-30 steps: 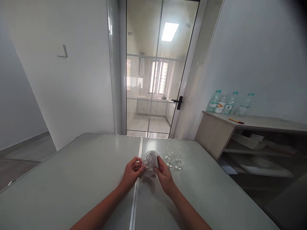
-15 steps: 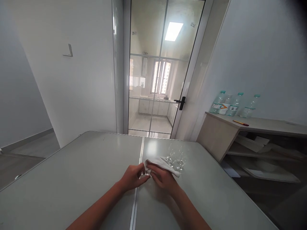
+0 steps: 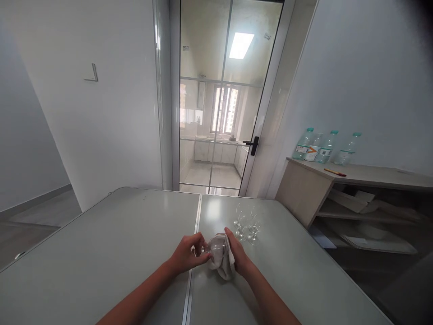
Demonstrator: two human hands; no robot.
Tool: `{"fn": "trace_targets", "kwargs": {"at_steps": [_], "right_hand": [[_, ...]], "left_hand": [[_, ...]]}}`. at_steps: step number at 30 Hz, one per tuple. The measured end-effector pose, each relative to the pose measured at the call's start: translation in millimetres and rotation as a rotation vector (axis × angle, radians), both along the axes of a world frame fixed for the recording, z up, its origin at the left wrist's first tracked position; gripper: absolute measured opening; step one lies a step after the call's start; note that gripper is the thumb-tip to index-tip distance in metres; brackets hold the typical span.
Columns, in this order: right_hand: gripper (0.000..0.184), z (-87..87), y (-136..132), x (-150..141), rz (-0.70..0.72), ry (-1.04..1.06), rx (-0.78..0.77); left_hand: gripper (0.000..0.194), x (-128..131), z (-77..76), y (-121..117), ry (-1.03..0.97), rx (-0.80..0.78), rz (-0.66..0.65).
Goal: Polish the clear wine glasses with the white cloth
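Observation:
A clear stemmed glass (image 3: 216, 246) lies sideways above the table, its bowl pointing right. My left hand (image 3: 190, 253) is closed around its stem and foot, thumb and fingers pinching. On the bowl's right side, my right hand (image 3: 237, 255) holds a white cloth (image 3: 226, 266) against the glass, and the cloth hangs down below it. Whether the cloth goes inside the bowl I cannot tell. Just beyond my right hand, several more clear stemmed glasses (image 3: 252, 231) stand upright in a group.
The grey-green table (image 3: 142, 234) has a metal seam down its middle. At right, a wooden shelf unit (image 3: 304, 189) carries several plastic bottles (image 3: 326, 148) and a yellow-red pen-like stick (image 3: 334, 172). Behind the table is a glass door (image 3: 209, 153) with a black handle (image 3: 254, 145).
My right hand has turned and shifted right, with the cloth now at the bowl's right side and hanging lower. The glass bowl, covered before, now shows. My left hand keeps its grip.

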State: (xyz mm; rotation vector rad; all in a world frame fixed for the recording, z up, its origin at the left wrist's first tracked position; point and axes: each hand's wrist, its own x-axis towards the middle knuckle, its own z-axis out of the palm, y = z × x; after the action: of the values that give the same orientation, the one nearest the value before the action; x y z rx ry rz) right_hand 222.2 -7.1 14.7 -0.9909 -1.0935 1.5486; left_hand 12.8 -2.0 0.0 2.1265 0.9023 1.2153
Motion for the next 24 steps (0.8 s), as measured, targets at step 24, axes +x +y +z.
{"fn": "trace_targets", "kwargs": {"at_steps": [24], "right_hand": [[0.04,0.1,0,-5,0.036,-0.702,1.123]], "left_hand": [[0.027,6,4.0,9,-0.04,-0.126,0.106]]}}
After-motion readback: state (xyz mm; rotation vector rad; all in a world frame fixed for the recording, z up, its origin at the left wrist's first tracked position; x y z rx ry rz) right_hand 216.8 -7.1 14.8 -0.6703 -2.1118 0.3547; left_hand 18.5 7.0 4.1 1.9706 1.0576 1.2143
